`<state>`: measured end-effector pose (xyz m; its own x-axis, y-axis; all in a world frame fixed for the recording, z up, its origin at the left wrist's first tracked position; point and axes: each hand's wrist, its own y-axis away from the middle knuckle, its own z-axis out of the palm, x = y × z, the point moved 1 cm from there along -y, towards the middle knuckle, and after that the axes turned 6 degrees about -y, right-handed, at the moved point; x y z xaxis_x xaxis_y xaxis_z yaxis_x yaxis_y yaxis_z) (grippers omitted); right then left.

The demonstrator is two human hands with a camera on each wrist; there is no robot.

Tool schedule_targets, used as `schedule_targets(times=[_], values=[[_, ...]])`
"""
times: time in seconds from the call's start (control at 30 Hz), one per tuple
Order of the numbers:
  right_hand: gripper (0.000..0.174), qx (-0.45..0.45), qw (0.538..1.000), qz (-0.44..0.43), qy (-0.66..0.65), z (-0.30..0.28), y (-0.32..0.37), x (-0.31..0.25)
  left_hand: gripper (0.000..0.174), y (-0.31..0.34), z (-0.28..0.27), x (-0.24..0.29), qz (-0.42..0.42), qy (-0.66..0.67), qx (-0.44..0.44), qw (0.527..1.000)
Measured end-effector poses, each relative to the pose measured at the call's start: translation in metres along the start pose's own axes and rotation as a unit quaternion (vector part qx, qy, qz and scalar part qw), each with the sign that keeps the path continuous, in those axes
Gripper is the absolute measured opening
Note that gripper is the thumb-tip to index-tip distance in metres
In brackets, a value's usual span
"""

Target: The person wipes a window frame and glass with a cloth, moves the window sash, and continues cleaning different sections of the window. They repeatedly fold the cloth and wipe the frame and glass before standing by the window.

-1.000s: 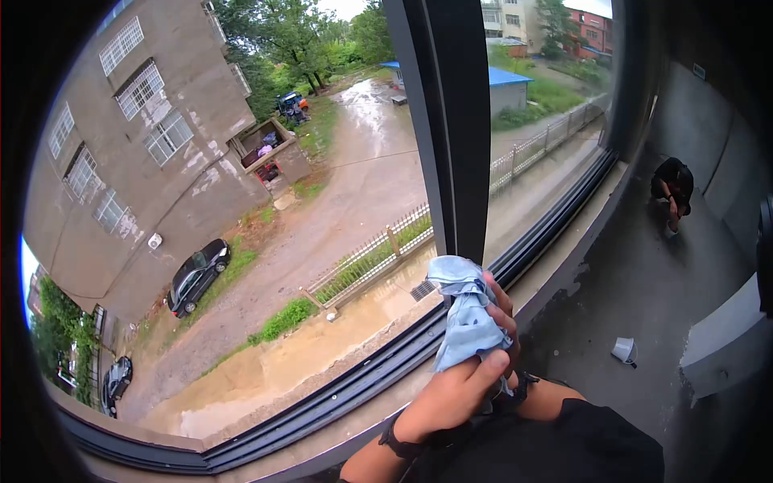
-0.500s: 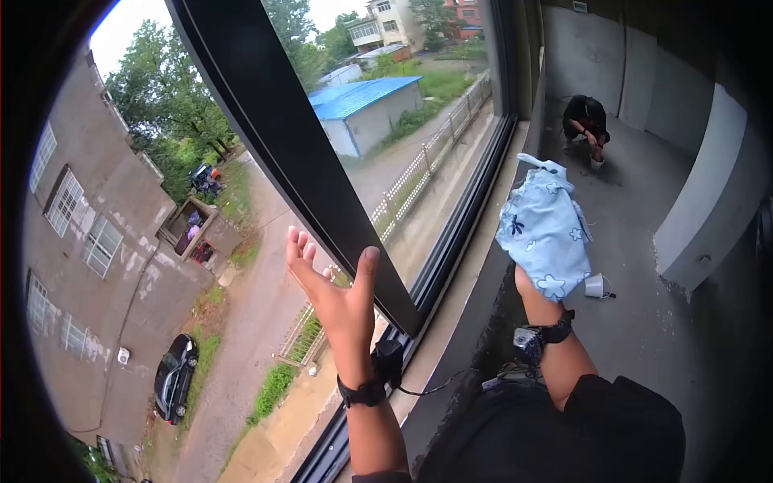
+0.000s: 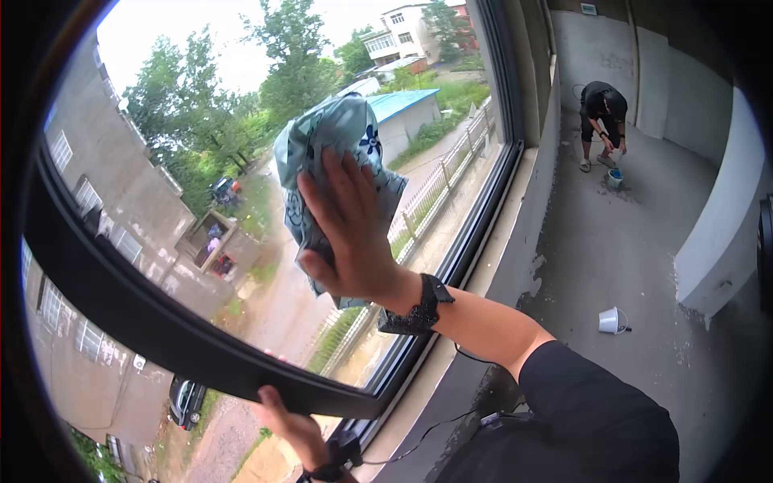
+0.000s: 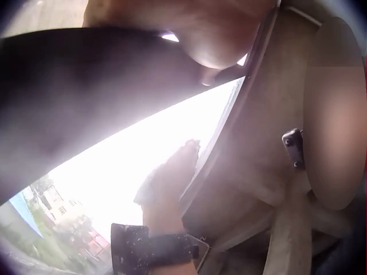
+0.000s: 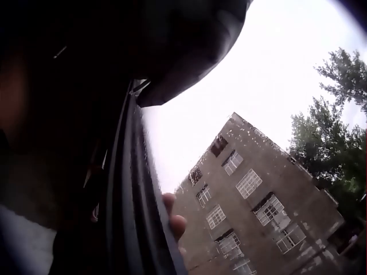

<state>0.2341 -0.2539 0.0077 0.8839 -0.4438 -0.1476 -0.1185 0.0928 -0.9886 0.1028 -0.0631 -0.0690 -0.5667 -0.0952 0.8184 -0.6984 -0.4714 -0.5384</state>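
In the head view my right hand (image 3: 350,233) presses a crumpled light-blue patterned cloth (image 3: 310,133) against the window pane, its fingers spread over it. My left hand (image 3: 294,427), lower down, grips the black window frame (image 3: 201,342), thumb on the near side; the frame hides most of its fingers. The left wrist view has this hand (image 4: 189,26) close up against the dark frame (image 4: 74,86), and my right forearm's black wristband (image 4: 152,249) below. Fingertips (image 5: 178,223) show over a frame edge in the right wrist view.
A grey sill wall (image 3: 503,286) runs beside the window. On the concrete floor stands a white bucket (image 3: 613,320). Farther back, a person in black (image 3: 604,109) bends over another bucket (image 3: 614,178). A white pillar (image 3: 717,217) stands at the right.
My right hand has moved left and up with the cloth, from over the floor onto the pane. My left hand has gone down and taken hold of the frame. The far person has risen from a squat.
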Motion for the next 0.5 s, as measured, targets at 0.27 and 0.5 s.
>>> schedule_targets(times=[0.27,0.5], values=[[0.058,0.025,0.996,-0.036,0.077,-0.096,-0.030,0.230,0.061,0.007,-0.050,-0.015,0.032,-0.049,0.247,0.967],[0.048,0.238,0.910,0.335,0.046,-0.168,0.073,0.455,0.069,0.008,-0.051,-0.007,0.020,-0.107,0.209,0.972]])
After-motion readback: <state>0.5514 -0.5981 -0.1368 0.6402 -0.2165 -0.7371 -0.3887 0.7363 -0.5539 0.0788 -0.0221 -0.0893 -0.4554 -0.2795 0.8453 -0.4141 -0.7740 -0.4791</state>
